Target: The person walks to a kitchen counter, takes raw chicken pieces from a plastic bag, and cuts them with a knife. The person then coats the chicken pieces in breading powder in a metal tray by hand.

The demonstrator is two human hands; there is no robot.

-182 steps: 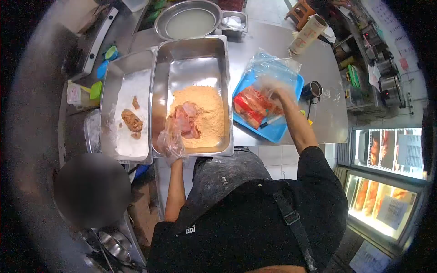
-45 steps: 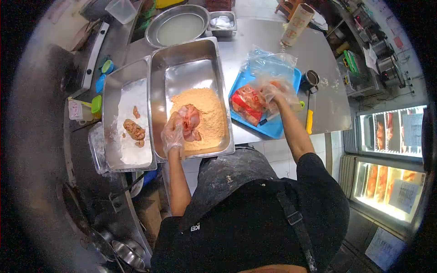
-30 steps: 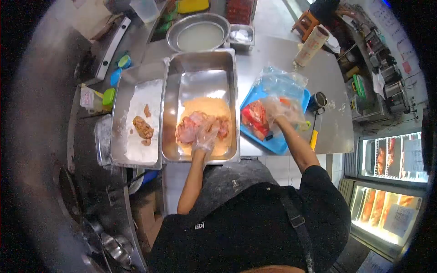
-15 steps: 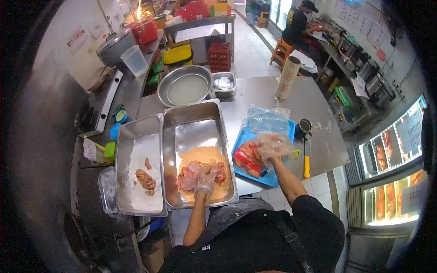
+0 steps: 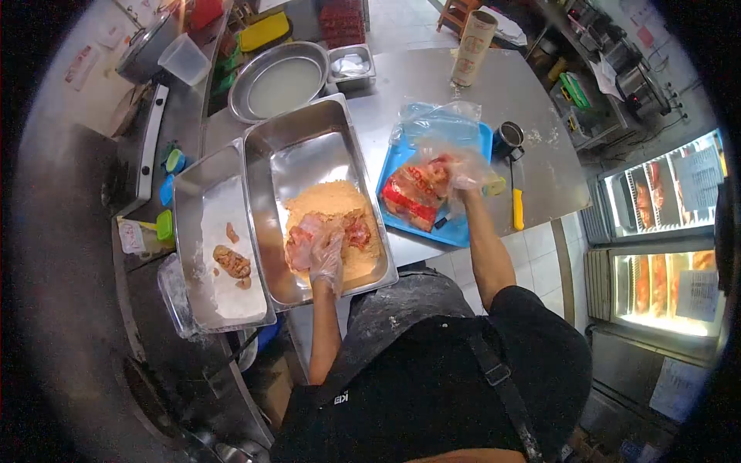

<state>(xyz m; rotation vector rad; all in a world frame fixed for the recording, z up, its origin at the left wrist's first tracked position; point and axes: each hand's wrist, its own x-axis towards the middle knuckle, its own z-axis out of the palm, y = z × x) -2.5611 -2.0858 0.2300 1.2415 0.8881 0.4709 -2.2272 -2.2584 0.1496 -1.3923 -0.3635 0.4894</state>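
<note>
My left hand (image 5: 328, 257), in a clear plastic glove, rests on raw chicken (image 5: 306, 241) in a deep steel pan (image 5: 287, 166). Its fingers look stretched over the meat, which lies on orange breading crumbs (image 5: 328, 198). My right hand (image 5: 466, 177), also gloved, is closed on a clear plastic bag with red print (image 5: 413, 193); its fingertips are partly hidden by the film. More raw meat shows inside the bag, which lies on a blue tray (image 5: 392, 158). In the adjoining steel pan (image 5: 202, 193), coated meat pieces (image 5: 231, 261) sit on white flour.
A round steel basin (image 5: 279, 81) of cloudy liquid and a small steel container (image 5: 351, 68) stand behind the pans. Right of the tray are a metal cup (image 5: 509, 139) and a yellow-handled knife (image 5: 518, 209). A plastic wrap roll (image 5: 474, 48) stands farther back. Lit display cases (image 5: 664, 285) are at right.
The view has tilted down, and the other person at the back is out of sight. My left hand stays on the chicken. My right hand still holds the bag, with more meat showing near it.
</note>
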